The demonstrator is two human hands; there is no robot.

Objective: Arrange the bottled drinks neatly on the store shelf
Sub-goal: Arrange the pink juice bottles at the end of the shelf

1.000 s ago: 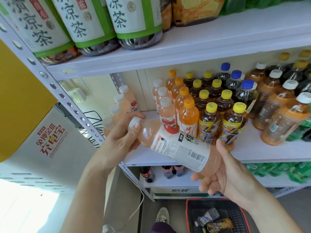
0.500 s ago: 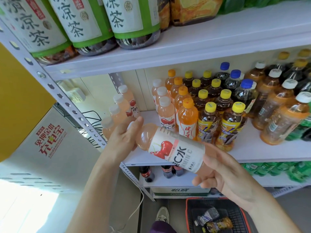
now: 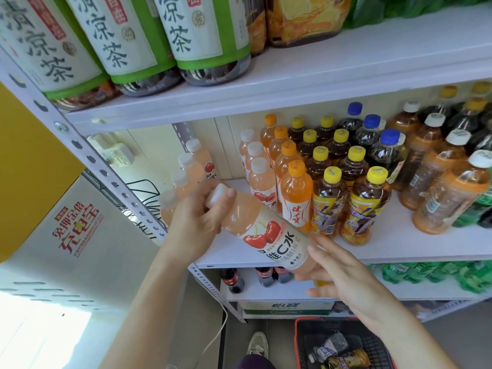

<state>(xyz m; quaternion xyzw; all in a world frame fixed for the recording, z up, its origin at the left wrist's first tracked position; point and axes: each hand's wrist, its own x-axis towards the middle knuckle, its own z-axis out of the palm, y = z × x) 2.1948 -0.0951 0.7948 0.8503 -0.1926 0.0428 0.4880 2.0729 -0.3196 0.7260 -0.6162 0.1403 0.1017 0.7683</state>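
Observation:
A pink cherry vitamin drink bottle [image 3: 269, 235] with a white cap lies tilted in front of the middle shelf [image 3: 399, 249], cap toward the upper left. My left hand [image 3: 197, 225] grips its neck and cap end. My right hand [image 3: 343, 275] holds its base from below, fingers curled under it. Its cherry label faces me. On the shelf behind stand rows of matching pink bottles [image 3: 262, 182], orange bottles [image 3: 295, 195] and yellow-capped tea bottles [image 3: 364, 206].
Blue-capped dark bottles [image 3: 386, 155] and white-capped tea bottles [image 3: 447, 193] fill the right of the shelf. Large green-labelled tea bottles [image 3: 205, 38] stand on the top shelf. A red basket [image 3: 300, 342] with bottles sits on the floor. A perforated upright [image 3: 106, 169] borders the left.
The bottle has been turned in my hands so its cherry label faces me instead of the barcode side. It has also shifted slightly up and left toward the shelf.

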